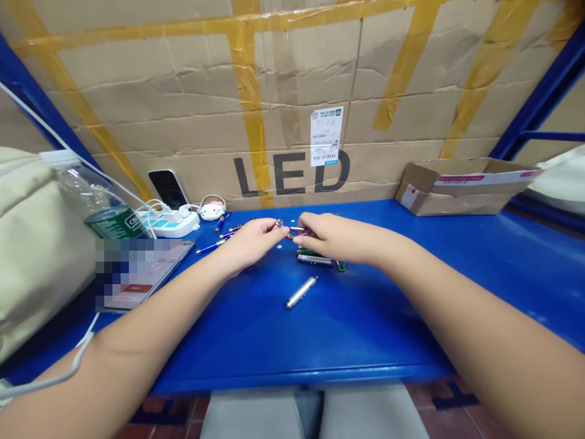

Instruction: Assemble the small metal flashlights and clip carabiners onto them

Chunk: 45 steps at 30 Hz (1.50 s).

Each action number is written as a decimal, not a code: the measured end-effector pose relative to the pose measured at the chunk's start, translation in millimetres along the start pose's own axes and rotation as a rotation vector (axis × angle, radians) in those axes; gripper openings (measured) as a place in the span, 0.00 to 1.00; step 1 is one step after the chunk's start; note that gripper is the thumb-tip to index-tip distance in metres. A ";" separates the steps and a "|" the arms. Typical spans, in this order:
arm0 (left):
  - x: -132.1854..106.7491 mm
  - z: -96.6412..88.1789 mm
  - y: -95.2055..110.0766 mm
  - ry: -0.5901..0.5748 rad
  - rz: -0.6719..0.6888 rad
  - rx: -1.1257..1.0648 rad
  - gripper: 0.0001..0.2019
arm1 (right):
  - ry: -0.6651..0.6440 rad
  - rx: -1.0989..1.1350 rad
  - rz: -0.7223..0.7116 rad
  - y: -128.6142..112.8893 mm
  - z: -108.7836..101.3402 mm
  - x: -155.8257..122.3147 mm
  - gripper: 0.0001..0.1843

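My left hand (256,241) is closed on a small red penlight (276,224) with a silver end, mostly hidden by the fingers. My right hand (329,233) is closed close beside it, at small red and coloured pieces too covered to make out. Beneath the right hand lie a green penlight (309,250) and a silver penlight (315,260), with a green clip (340,266) at their right end. Another silver penlight (301,292) lies slanted on the blue table (347,329) nearer to me. Several blue penlights (211,247) lie left of my left hand.
At the left are a phone (158,274), a beige bag (36,244), a plastic bottle (107,201) and a white power strip (183,226) with cables. An open cardboard box (461,201) stands at the back right. A large carton (183,110) closes off the back.
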<state>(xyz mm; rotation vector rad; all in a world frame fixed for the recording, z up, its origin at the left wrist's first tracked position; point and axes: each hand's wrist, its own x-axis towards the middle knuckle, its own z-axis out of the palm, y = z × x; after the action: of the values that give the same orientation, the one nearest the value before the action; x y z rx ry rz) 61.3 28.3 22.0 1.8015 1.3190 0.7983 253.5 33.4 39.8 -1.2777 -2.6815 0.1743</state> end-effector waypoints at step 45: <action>0.7 3.6 -5.3 0.140 0.343 0.386 0.14 | 0.088 -0.264 0.142 -13.6 11.9 10.2 0.20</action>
<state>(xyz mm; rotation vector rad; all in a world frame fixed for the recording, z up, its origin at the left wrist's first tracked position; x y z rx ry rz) 61.9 29.2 15.7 2.3596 1.3397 0.9103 234.4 32.5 31.5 -1.5110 -2.6048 -0.2224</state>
